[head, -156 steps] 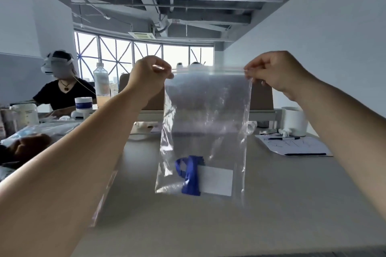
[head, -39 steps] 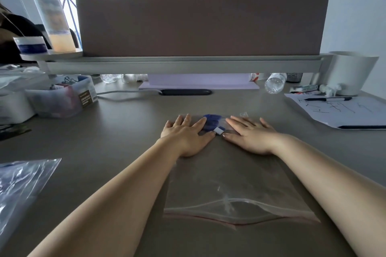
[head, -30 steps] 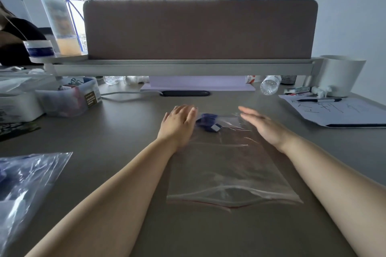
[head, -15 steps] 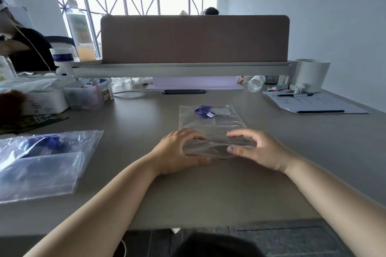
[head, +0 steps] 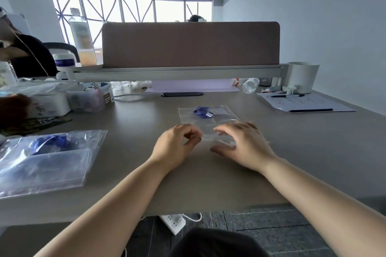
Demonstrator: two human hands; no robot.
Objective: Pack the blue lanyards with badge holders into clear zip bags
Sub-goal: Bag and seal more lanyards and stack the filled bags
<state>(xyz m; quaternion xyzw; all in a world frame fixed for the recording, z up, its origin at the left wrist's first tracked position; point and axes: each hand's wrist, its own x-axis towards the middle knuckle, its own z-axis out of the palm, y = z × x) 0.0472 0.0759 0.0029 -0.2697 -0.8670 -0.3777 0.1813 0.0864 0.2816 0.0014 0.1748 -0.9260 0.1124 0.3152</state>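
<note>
A clear zip bag (head: 211, 120) lies flat on the grey table (head: 133, 169) in front of me. A coiled blue lanyard (head: 201, 110) with a small white badge holder (head: 209, 114) sits inside at its far end. My left hand (head: 174, 145) pinches the near zip edge of the bag between curled fingers and thumb. My right hand (head: 245, 145) arches over the same edge further right, with the thumb below it and the fingers above; it is slightly blurred.
Packed zip bags (head: 46, 162) with blue lanyards lie at the left. Plastic boxes (head: 87, 100) and a seated person (head: 27, 56) are at the far left. A brown divider panel (head: 190, 44) closes the back. Papers with pens (head: 302, 102) and a white pot (head: 302, 77) stand at the right.
The bag was held up in the air, then laid flat and smoothed with both palms. My hands then slid back to its near zip edge; my left fingers have now curled tighter.
</note>
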